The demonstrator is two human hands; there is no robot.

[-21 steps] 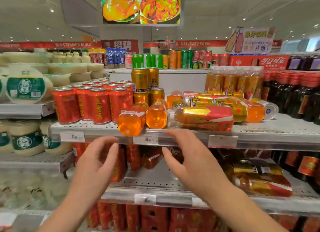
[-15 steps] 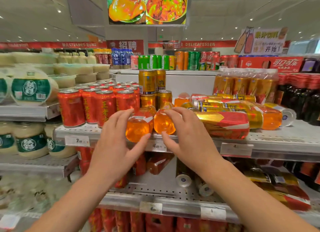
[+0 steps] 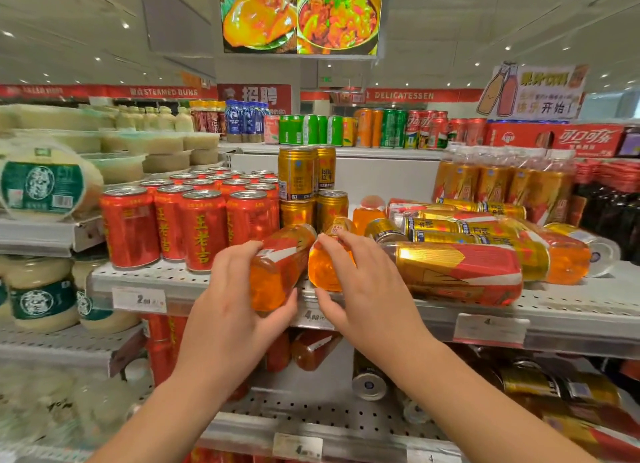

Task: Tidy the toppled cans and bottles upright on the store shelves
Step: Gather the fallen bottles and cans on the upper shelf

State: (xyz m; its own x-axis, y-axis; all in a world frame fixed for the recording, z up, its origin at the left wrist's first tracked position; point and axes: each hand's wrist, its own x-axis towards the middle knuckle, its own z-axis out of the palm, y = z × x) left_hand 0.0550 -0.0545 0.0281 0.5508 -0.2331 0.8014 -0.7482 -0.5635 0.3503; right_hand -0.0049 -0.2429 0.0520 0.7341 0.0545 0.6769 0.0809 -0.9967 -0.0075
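On the perforated metal shelf (image 3: 571,306), our left hand (image 3: 228,310) grips a toppled glossy orange bottle (image 3: 277,268); our right hand (image 3: 363,289) curls round a second bottle (image 3: 322,268), beside red cans (image 3: 201,230) marked 王老吉.

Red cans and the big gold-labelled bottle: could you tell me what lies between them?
Head view: the left bottle in the left hand and the right bottle in the right hand.
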